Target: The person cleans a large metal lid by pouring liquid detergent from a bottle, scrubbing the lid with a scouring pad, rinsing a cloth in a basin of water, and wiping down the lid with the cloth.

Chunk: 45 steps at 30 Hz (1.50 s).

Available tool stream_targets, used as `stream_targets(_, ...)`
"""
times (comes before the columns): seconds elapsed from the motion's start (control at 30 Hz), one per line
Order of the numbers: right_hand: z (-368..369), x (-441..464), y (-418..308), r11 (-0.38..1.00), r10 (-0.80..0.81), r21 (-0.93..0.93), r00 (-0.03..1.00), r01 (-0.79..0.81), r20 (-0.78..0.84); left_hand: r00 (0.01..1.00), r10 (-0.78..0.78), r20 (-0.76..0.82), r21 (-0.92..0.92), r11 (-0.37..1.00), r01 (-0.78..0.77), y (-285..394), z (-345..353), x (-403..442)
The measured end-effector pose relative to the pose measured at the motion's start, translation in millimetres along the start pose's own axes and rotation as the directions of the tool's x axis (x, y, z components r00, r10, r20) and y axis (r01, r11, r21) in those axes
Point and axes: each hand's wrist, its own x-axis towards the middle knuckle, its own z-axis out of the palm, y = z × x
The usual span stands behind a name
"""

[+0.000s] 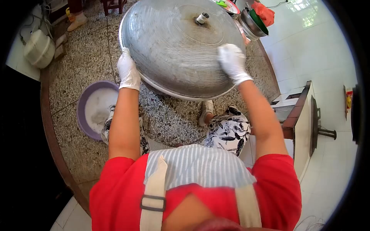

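A large, domed metal pot lid (173,42) with a knob (202,17) on top is tilted in front of me. Wet, whitish streaks run across its grey surface. My left hand (128,71), in a white glove, grips the rim at the left, its fingers partly behind the edge. Against the right side of the dome, my gloved right hand (232,63) is pressed with its fingers curled and slightly blurred. Whatever may be under that palm is hidden.
A purple basin (81,111) of sudsy water stands on the speckled floor (77,154) at my left. Metal bowls (252,24) and a red plastic bag (263,14) are at the back right. A white container (39,49) sits at the far left, a tiled ledge (298,111) at the right.
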Motion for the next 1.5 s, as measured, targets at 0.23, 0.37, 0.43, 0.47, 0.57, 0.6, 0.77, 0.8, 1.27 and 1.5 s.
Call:
stream_targets(0.23,23,25,-28,0.992,-0.107,0.052,0.991,0.111,-0.078,0.999,0.026,-0.036,0.008,1.000,-0.026,2,8,-6)
stream_targets(0.37,36,48,-142,0.965,-0.228,0.127,0.973,0.231,-0.039,0.998,-0.020,-0.061,0.021,1.000,0.021,4,5,-3)
stream_targets(0.43,36,50,-146,0.953,-0.271,0.118,0.959,0.280,-0.085,0.998,-0.037,-0.058,0.004,0.999,0.037,7,7,-4)
stream_targets(0.47,32,50,-135,0.957,-0.259,0.128,0.966,0.260,-0.022,0.996,-0.057,-0.075,0.022,0.998,0.059,9,7,-4)
stream_targets(0.57,22,48,-54,0.993,-0.089,-0.068,0.986,0.099,0.140,0.995,-0.074,-0.065,-0.033,0.997,0.072,7,8,-8)
stream_targets(0.6,6,46,-27,0.998,0.061,0.001,0.989,-0.062,0.133,0.996,-0.057,-0.065,0.012,0.998,0.057,7,6,-7)
stream_targets(0.77,51,67,78,0.937,0.199,-0.310,0.975,-0.161,0.097,0.997,-0.037,-0.061,0.092,0.995,0.043,-4,-2,8)
stream_targets(0.8,24,64,13,0.974,0.214,-0.089,0.973,-0.207,0.089,0.999,-0.026,-0.045,0.041,0.999,0.028,-3,0,5)
stream_targets(1.27,20,22,69,0.997,0.077,-0.022,0.996,-0.077,0.036,0.997,0.010,-0.080,0.106,0.994,-0.001,1,-1,-1)
stream_targets(1.5,12,-28,-93,0.897,-0.369,0.189,0.912,0.399,-0.179,0.990,-0.039,-0.138,0.157,0.986,0.060,15,13,-13)
